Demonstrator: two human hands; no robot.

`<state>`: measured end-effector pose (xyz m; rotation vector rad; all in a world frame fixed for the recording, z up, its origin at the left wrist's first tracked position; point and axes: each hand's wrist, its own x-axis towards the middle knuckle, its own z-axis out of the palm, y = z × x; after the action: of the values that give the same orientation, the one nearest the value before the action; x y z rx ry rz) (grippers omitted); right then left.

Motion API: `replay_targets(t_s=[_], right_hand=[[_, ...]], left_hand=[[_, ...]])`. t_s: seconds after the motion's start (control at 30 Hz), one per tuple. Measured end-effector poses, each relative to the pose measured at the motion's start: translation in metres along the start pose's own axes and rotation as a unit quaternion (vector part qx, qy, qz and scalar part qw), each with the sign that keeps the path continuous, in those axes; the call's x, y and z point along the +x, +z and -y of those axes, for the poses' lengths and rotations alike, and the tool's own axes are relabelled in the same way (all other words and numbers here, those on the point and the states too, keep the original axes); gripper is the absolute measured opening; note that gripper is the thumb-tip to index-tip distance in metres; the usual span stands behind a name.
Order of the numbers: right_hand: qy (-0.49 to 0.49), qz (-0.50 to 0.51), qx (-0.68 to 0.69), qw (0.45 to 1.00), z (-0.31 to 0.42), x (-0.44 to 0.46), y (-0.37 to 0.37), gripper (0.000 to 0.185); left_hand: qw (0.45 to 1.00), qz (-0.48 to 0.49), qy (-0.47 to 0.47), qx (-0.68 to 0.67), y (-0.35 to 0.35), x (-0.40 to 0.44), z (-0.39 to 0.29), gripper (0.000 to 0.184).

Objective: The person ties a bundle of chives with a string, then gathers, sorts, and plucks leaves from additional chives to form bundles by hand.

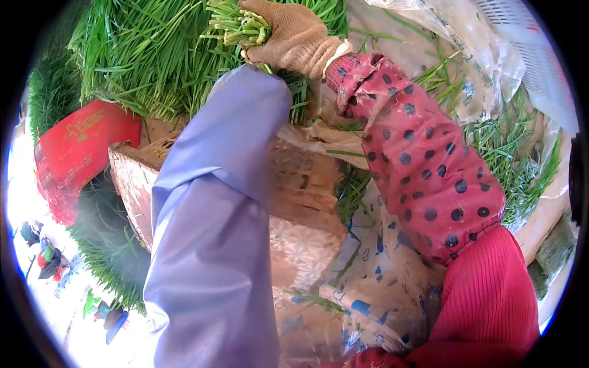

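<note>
My right hand (294, 35) wears a brown knitted glove and is closed round a bundle of cut green stalks (245, 27) at the top of the view. The pale stalk ends point toward me and to the left. A pink sleeve with black spots (423, 147) covers that forearm. Long green leaves (147, 55) lie in a thick pile just left of the hand. Below the hand, a smooth lavender covering (215, 214) rises from the bottom edge to a rounded end. My left hand does not show.
A red printed packet (86, 144) lies at the left, above more greens (113, 239). A worn carton (304, 227) stands behind the lavender covering. Clear plastic sheeting (380, 288) with blue marks spreads at lower centre. A white perforated crate (534, 55) is at upper right, near loose leaves (515, 159).
</note>
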<state>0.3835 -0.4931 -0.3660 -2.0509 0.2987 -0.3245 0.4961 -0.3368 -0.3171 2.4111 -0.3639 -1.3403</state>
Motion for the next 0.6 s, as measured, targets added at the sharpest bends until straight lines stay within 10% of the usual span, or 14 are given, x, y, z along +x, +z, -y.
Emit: replay_targets(t_s=[0.27, 0.6], right_hand=[[-0.009, -0.051, 0.052, 0.997, 0.017, -0.004, -0.012, 0.046], [0.004, -0.268, 0.13, 0.955, 0.012, -0.031, -0.105, 0.03]], left_hand=[[0.906, 0.043, -0.015, 0.421, 0.033, 0.007, 0.0, 0.076], [0.828, 0.078, -0.094, 0.548, 0.089, 0.056, 0.024, 0.075]])
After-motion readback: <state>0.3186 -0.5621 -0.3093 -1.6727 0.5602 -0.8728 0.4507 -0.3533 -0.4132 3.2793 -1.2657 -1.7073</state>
